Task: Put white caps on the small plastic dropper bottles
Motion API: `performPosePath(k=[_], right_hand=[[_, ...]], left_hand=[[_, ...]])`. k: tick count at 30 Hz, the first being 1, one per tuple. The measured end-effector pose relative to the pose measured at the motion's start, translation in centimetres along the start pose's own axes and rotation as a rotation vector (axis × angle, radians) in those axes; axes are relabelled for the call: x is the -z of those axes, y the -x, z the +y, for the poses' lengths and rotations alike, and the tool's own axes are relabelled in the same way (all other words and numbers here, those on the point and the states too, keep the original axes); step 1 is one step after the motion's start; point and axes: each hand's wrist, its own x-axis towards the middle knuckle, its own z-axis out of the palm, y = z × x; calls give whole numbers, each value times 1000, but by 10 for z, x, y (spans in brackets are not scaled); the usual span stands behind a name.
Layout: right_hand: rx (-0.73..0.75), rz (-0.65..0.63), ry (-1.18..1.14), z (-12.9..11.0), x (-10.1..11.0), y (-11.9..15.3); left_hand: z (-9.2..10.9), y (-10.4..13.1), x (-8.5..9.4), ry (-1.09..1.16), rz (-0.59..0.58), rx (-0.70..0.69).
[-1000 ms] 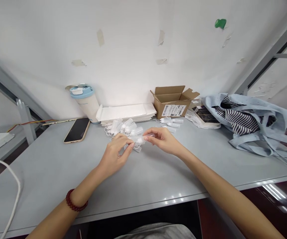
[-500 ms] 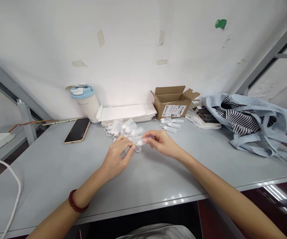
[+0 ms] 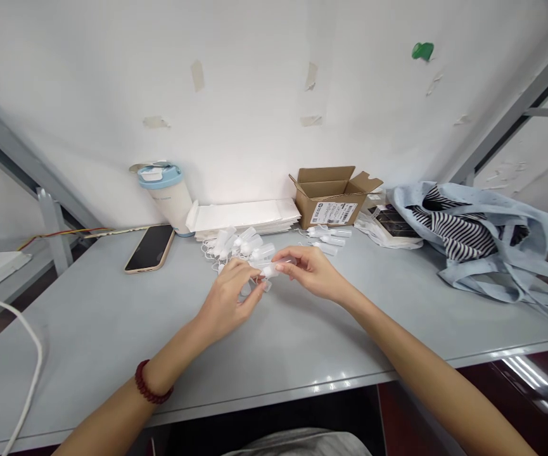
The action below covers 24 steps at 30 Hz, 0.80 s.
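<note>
Between both hands is a small translucent squeeze bottle (image 3: 270, 270) with a white top, its tip pointing left. My right hand (image 3: 312, 272) is closed around the bottle's body, thumb in front and fingers behind. My left hand (image 3: 230, 294) is at the tip; its index finger reaches the white top while the thumb sits lower, a gap between them. A small clear cap (image 3: 267, 286) shows just beside the left thumb. Behind the hands lies a pile of similar bottles (image 3: 249, 244) with thin looped straps. Several more bottles (image 3: 333, 237) lie in a group farther right.
White envelopes (image 3: 242, 215) are stacked by the wall, beside an open cardboard box (image 3: 333, 206). A cup (image 3: 172, 202) with a blue lid and a phone (image 3: 150, 249) are at left. At right are a plastic-wrapped item (image 3: 390, 225) and a blue cloth bag (image 3: 483, 234).
My left thumb and index finger, pinched together before, are now slightly apart near the bottle's tip. My right hand keeps hold of the bottle. The view has shifted slightly.
</note>
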Motion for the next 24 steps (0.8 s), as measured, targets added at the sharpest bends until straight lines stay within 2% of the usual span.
performPosePath(k=[10, 19, 24], right_hand=[[17, 36, 31, 4, 3, -1], [-47, -19, -17, 4, -4, 1], [-54, -28, -29, 4, -4, 0]], left_hand=[[-1, -3, 4, -40, 92, 0], [-6, 2, -1, -10, 90, -49], [-7, 1, -1, -12, 94, -32]])
